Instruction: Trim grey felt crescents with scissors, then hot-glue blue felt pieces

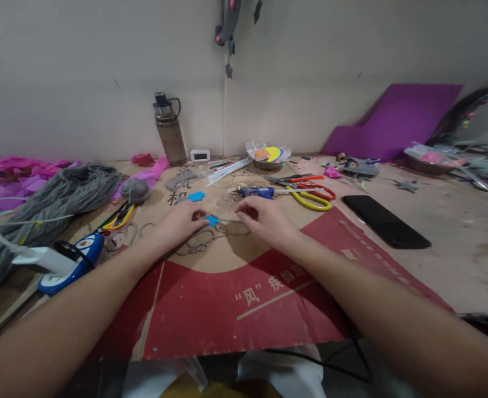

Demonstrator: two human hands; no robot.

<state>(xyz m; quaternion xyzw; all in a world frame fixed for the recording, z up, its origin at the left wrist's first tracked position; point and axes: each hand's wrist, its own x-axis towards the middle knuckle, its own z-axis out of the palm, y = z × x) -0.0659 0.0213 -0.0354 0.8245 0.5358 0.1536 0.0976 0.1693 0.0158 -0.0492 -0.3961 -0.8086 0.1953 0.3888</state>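
While my left hand [181,221] pinches the blue flower cutout [213,220] on the table [446,243], my right hand [264,218] rests curled just right of it, grasping nothing I can see.

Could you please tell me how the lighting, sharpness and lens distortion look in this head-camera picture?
Head view: light is dim and soft, with faint shadows under the left hand and right hand; the wide lens bends the table edge and stretches the forearms; the blue flower cutout is fairly sharp, the far right clutter smeared; no strong glare on the black phone.
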